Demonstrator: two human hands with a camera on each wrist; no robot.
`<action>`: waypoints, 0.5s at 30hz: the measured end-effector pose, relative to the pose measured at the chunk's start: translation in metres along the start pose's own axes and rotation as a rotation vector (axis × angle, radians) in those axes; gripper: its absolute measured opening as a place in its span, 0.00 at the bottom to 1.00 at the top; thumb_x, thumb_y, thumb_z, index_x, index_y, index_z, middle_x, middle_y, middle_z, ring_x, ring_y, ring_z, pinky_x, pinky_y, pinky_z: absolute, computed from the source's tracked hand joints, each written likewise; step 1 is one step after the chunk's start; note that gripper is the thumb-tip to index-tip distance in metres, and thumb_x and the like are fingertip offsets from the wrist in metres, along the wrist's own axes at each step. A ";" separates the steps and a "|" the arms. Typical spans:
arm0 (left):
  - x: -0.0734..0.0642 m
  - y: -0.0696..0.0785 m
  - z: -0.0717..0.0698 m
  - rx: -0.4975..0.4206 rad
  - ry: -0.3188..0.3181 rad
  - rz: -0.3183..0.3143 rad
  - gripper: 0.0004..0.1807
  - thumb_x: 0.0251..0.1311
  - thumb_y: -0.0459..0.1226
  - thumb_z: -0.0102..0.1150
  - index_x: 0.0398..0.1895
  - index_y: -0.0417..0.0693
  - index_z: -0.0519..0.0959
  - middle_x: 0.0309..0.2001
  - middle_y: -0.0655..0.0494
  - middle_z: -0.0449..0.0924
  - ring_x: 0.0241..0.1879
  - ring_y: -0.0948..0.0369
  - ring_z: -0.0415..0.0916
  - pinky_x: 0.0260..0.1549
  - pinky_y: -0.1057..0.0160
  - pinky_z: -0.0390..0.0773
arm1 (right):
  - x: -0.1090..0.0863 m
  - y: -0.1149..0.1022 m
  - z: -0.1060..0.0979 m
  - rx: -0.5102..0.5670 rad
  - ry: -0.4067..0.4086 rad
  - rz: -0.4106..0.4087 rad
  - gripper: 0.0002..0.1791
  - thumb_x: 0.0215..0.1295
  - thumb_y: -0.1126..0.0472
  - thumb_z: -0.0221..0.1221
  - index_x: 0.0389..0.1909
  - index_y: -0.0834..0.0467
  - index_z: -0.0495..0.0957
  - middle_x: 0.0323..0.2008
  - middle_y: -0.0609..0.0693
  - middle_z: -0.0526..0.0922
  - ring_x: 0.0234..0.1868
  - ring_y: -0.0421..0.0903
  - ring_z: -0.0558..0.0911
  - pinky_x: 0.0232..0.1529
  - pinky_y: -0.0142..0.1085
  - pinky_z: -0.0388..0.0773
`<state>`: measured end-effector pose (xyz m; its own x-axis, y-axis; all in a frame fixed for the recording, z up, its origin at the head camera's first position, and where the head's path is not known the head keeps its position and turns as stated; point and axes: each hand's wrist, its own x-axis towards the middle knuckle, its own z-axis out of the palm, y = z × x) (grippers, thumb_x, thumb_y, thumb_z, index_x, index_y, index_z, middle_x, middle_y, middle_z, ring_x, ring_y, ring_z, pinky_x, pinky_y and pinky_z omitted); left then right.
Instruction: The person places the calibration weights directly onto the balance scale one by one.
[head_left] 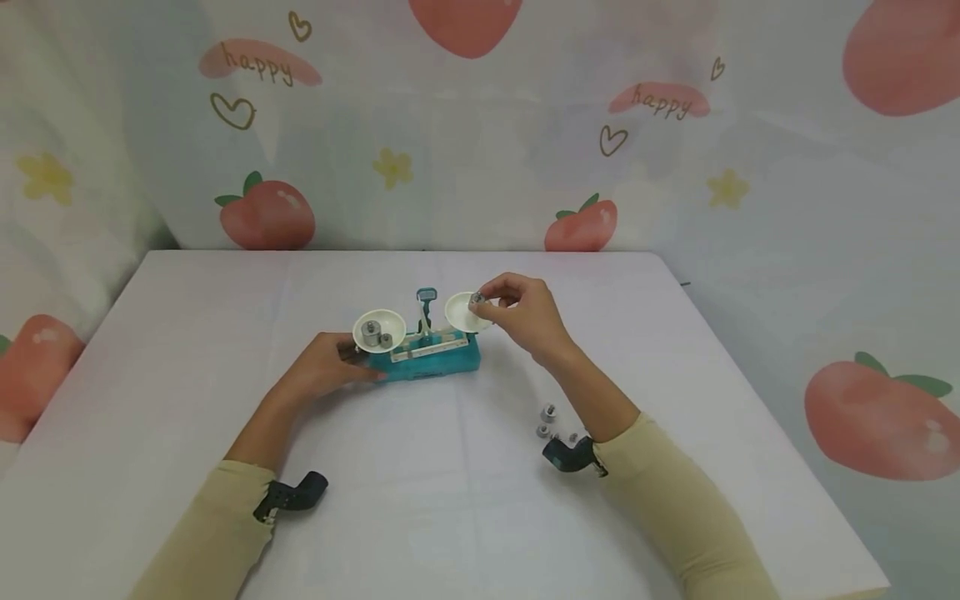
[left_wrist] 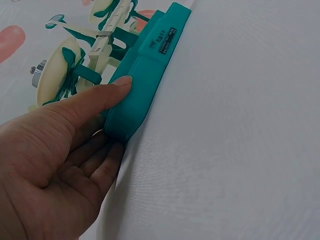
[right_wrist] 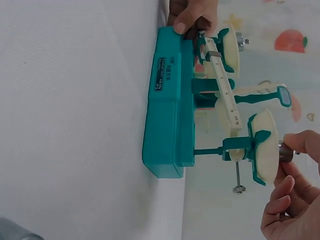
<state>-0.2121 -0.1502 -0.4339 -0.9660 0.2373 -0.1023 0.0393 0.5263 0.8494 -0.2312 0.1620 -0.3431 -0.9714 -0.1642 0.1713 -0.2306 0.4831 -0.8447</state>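
A teal balance scale [head_left: 435, 362] with two cream pans stands on the white table. My left hand [head_left: 321, 367] grips the left end of its base, thumb on the front face in the left wrist view. In the left pan [head_left: 397, 322] sit a larger metal weight [head_left: 371, 333] and a smaller weight [head_left: 386, 341]. Over at the right pan [head_left: 456, 313], my right hand [head_left: 528, 318] pinches a metal weight [right_wrist: 286, 152] between thumb and fingers. That weight is against the pan's surface in the right wrist view, still in my grasp.
Several loose metal weights [head_left: 549, 412] lie on the table [head_left: 420, 517] beside my right forearm. A black wrist camera [head_left: 570, 455] on that arm is close to them; another wrist camera [head_left: 300, 492] sits on my left cuff. Behind the table hangs a fruit-patterned cloth [head_left: 480, 150].
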 end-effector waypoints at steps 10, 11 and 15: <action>-0.002 0.001 0.000 -0.001 0.007 -0.010 0.39 0.50 0.40 0.82 0.66 0.37 0.78 0.64 0.40 0.78 0.66 0.42 0.73 0.66 0.42 0.70 | 0.007 0.006 0.014 0.009 0.001 -0.023 0.10 0.64 0.60 0.72 0.43 0.58 0.86 0.40 0.50 0.83 0.40 0.48 0.71 0.31 0.35 0.68; -0.002 0.001 0.000 -0.001 0.006 -0.006 0.39 0.50 0.40 0.82 0.66 0.37 0.78 0.64 0.39 0.78 0.66 0.42 0.73 0.66 0.42 0.70 | 0.007 0.007 0.016 0.006 -0.001 -0.023 0.10 0.64 0.60 0.72 0.42 0.58 0.86 0.40 0.50 0.84 0.41 0.48 0.71 0.33 0.35 0.68; -0.002 0.001 0.000 0.001 0.009 -0.003 0.39 0.50 0.40 0.82 0.66 0.37 0.78 0.64 0.39 0.78 0.66 0.42 0.73 0.66 0.42 0.70 | 0.008 0.007 0.018 -0.021 0.000 -0.014 0.10 0.63 0.59 0.73 0.41 0.57 0.86 0.42 0.49 0.85 0.42 0.48 0.72 0.35 0.36 0.69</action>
<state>-0.2103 -0.1504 -0.4329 -0.9685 0.2281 -0.1001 0.0365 0.5276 0.8487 -0.2395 0.1486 -0.3573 -0.9681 -0.1711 0.1828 -0.2452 0.4986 -0.8314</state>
